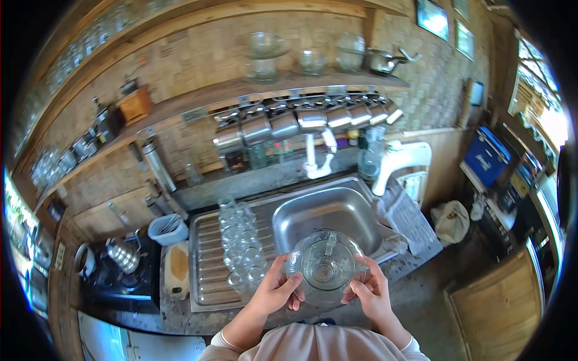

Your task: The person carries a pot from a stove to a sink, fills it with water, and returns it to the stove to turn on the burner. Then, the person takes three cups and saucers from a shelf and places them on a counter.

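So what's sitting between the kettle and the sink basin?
In the head view, a wooden board, then the draining board with a cluster of clear glasses, lie between kettle and sink basin.

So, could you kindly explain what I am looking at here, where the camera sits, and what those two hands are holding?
There is no machine here: a person wears one camera on the head, which looks forward and down, and its wide lens bends the edges of the picture. The left hand and the right hand belong to that person. Together they hold a clear glass pitcher, seen from above, one hand on each side. Below it lies a steel sink with a white tap behind. On the ribbed draining board to the left stand rows of small clear glasses. Further left are a wooden board and a metal kettle. Steel mugs hang under a wooden shelf.
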Demonstrator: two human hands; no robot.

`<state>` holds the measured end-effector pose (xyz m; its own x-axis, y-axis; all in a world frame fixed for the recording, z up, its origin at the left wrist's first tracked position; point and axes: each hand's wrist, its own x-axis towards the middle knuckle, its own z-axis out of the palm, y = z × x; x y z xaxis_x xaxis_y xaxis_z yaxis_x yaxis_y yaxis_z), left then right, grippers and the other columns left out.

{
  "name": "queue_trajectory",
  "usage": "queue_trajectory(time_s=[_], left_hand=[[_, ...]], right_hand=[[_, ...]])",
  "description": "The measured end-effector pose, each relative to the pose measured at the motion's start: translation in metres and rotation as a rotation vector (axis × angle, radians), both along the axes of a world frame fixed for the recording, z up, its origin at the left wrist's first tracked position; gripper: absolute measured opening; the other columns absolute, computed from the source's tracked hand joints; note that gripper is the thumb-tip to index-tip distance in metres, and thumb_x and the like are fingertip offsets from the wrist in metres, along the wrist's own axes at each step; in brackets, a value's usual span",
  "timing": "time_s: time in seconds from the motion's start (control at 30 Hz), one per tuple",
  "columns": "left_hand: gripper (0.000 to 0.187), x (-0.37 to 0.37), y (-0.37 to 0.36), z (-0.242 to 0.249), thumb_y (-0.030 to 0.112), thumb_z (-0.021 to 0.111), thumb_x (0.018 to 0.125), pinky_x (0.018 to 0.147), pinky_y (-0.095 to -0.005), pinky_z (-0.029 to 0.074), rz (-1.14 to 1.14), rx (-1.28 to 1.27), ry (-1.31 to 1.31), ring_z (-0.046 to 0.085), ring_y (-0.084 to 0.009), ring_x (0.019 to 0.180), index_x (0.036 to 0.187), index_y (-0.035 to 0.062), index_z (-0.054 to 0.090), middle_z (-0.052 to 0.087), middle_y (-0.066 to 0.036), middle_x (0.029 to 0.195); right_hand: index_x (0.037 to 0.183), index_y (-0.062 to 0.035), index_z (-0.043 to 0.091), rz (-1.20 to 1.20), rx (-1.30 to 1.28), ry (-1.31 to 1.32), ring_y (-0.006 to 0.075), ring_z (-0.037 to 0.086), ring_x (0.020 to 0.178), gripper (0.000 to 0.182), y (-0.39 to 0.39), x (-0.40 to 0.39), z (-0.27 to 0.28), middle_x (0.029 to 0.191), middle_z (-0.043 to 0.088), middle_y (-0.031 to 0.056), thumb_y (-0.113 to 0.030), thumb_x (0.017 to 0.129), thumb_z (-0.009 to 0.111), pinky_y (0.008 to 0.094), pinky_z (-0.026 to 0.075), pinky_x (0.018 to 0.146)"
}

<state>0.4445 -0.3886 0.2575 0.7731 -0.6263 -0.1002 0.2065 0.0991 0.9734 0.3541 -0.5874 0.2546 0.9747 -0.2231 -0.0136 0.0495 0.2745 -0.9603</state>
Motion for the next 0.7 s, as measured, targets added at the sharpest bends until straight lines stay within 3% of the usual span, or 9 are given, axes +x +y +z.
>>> queue_trajectory(time_s=[0.27, 0.33, 0.7], left_hand=[[0.042, -0.015, -0.081, -0.003, 0.012, 0.044, 0.090, 0.035, -0.0201, 0.039, -0.412, -0.039, -0.005, 0.052, -0.0117, 0.041, 0.125, 0.0078, 0.023, 0.054, -0.008, 0.057], [0.042, -0.028, -0.107, 0.005, 0.013, 0.045, 0.090, 0.036, -0.0201, 0.039, -0.528, -0.006, -0.014, 0.052, -0.0116, 0.041, 0.125, 0.0074, 0.023, 0.054, -0.007, 0.057], [0.047, -0.203, -0.233, -0.008, 0.016, 0.049, 0.088, 0.036, -0.0199, 0.041, -1.226, -0.097, 0.082, 0.053, -0.0112, 0.041, 0.126, 0.0043, 0.023, 0.056, -0.006, 0.059]], right_hand=[[0.127, 0.0007, 0.028, -0.343, -0.023, -0.052, 0.0184, 0.058, 0.052, 0.054, -0.038, -0.083, -0.004, 0.067, 0.057, 0.0095, 0.005, 0.076, 0.044, 0.0290, 0.051, 0.050], [0.130, -0.0048, 0.025, -0.407, 0.001, -0.074, 0.0172, 0.059, 0.058, 0.054, -0.046, -0.115, -0.009, 0.070, 0.056, 0.0091, 0.005, 0.080, 0.044, 0.0296, 0.052, 0.054], [0.128, -0.0038, 0.024, -1.097, -0.011, -0.041, 0.0151, 0.059, 0.063, 0.054, -0.025, -0.339, 0.001, 0.071, 0.056, 0.0078, 0.004, 0.080, 0.046, 0.0288, 0.054, 0.058]])
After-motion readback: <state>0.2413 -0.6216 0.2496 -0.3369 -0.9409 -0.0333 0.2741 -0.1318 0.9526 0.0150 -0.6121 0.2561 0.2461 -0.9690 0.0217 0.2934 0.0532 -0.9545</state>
